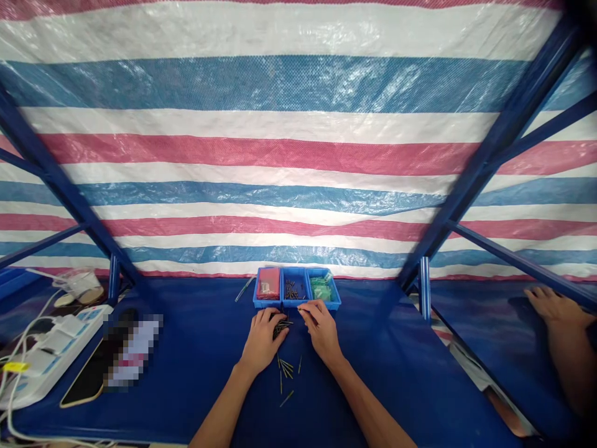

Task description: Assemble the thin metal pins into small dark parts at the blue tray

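Note:
My left hand (265, 339) rests on the blue table, its fingers curled round a bunch of thin dark metal rods (282, 326) that may be drill bits. Just to the right, my right hand (323, 330) is raised with thumb and fingers pinched together; the small piece at its fingertips is too small to name. Several loose thin rods (286, 368) lie on the table between my forearms. Beyond my hands stand three joined blue bins: the left bin (267, 304) has red packets, the middle bin (295, 303) dark rods, the right bin (332, 306) green packets.
A pen (244, 289) lies left of the bins. On the left are a white power strip (60, 354) with cables, a phone (84, 376) and a blurred-out item. Blue frame posts (424, 289) flank the table. Another person's hand (557, 306) rests on the right-hand table.

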A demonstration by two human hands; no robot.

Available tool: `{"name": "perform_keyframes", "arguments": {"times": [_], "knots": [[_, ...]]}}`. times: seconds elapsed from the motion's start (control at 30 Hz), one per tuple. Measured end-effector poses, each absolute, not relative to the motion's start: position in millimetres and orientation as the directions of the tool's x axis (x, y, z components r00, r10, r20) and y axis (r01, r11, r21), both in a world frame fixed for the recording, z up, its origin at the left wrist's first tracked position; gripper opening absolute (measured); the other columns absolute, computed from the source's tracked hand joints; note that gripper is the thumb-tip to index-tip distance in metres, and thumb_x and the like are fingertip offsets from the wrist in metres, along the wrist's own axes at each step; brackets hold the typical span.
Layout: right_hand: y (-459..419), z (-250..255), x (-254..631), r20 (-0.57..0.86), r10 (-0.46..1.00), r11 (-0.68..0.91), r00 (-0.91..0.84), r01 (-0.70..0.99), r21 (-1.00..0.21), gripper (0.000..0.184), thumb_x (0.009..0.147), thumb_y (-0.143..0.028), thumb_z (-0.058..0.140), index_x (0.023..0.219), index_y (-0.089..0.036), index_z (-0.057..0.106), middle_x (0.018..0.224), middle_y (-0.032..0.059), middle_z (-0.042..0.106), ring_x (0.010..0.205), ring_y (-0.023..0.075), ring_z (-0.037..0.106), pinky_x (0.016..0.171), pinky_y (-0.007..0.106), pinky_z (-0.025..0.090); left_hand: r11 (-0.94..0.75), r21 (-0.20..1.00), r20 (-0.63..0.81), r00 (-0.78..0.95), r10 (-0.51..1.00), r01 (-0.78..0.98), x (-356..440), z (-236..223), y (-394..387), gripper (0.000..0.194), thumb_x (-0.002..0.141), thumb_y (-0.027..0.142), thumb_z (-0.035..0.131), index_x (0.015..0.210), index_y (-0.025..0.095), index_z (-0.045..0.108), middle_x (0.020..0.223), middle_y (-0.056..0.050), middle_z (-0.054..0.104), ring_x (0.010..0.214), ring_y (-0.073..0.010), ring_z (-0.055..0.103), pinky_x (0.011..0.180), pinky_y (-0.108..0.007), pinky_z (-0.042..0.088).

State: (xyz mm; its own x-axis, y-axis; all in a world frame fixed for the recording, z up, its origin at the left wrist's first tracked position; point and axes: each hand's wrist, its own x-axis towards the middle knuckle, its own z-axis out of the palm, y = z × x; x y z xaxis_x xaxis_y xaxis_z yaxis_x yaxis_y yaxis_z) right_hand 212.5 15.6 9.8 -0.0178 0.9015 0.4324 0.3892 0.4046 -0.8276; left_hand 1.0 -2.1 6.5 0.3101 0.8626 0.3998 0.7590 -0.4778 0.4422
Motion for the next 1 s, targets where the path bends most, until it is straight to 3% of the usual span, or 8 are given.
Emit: {"name": "perform_keyframes", "arguments": {"times": [0.13,0.23,0.37,0.6,0.87,1.0], "knots": [[14.9,8.2,212.4,0.378,0.925,0.37,-0.041,0.332,-0.868,0.037,0.108,-0.051,0.049,0.113,-0.028,0.077,0.119,0.0097,0.068,0.069,0.0187,0.067,0.061,0.032,0.059,-0.472,0.443,0.392,0.309,0.866,0.762,0.5,6.3,-2.1,0.025,0.106,0.035,0.059,0.13,0.032,0.067,0.129,-0.005,0.062,0.122,-0.0289,0.057,0.102,-0.048,0.049],[14.7,8.6,211.5,0.361,0.932,0.355,-0.041,0.307,-0.883,0.039,0.108,-0.054,0.048,0.114,-0.027,0.076,0.113,0.0091,0.071,0.066,0.0188,0.067,0.057,0.031,0.058,-0.473,0.444,0.388,0.313,0.867,0.761,0.6,6.7,-2.2,0.025,0.106,0.034,0.061,0.13,0.032,0.066,0.129,-0.005,0.062,0.123,-0.0287,0.057,0.103,-0.047,0.049],[14.0,9.9,210.3,0.358,0.932,0.354,-0.046,0.312,-0.881,0.037,0.108,-0.053,0.049,0.113,-0.026,0.073,0.098,0.0068,0.073,0.062,0.019,0.065,0.059,0.032,0.057,-0.47,0.441,0.387,0.311,0.868,0.764,1.0,8.0,-2.6,0.025,0.106,0.033,0.061,0.13,0.032,0.066,0.129,-0.005,0.062,0.123,-0.0286,0.057,0.103,-0.047,0.049],[12.9,11.8,211.6,0.434,0.9,0.416,-0.052,0.407,-0.814,0.029,0.11,-0.043,0.049,0.108,-0.027,0.073,0.11,0.0073,0.069,0.07,0.019,0.066,0.067,0.032,0.057,-0.475,0.431,0.396,0.311,0.864,0.767,1.0,8.2,-2.7,0.025,0.106,0.032,0.061,0.13,0.032,0.067,0.129,-0.005,0.062,0.123,-0.0288,0.058,0.103,-0.047,0.049],[16.8,6.3,211.5,0.472,0.88,0.443,-0.048,0.437,-0.783,0.031,0.112,-0.034,0.042,0.124,-0.028,0.07,0.11,0.0058,0.064,0.061,0.0148,0.06,0.067,0.031,0.055,-0.476,0.431,0.4,0.311,0.862,0.767,1.1,7.4,-2.2,0.025,0.105,0.033,0.062,0.129,0.032,0.067,0.129,-0.005,0.062,0.122,-0.0284,0.057,0.103,-0.046,0.049],[16.3,6.3,210.6,0.5,0.864,0.468,-0.062,0.463,-0.753,0.035,0.113,-0.033,0.037,0.119,-0.026,0.071,0.107,0.0064,0.065,0.06,0.0149,0.061,0.067,0.031,0.054,-0.464,0.436,0.385,0.307,0.87,0.771,1.0,7.6,-2.4,0.025,0.105,0.032,0.063,0.13,0.032,0.067,0.13,-0.004,0.062,0.123,-0.0283,0.057,0.103,-0.046,0.048]]}}
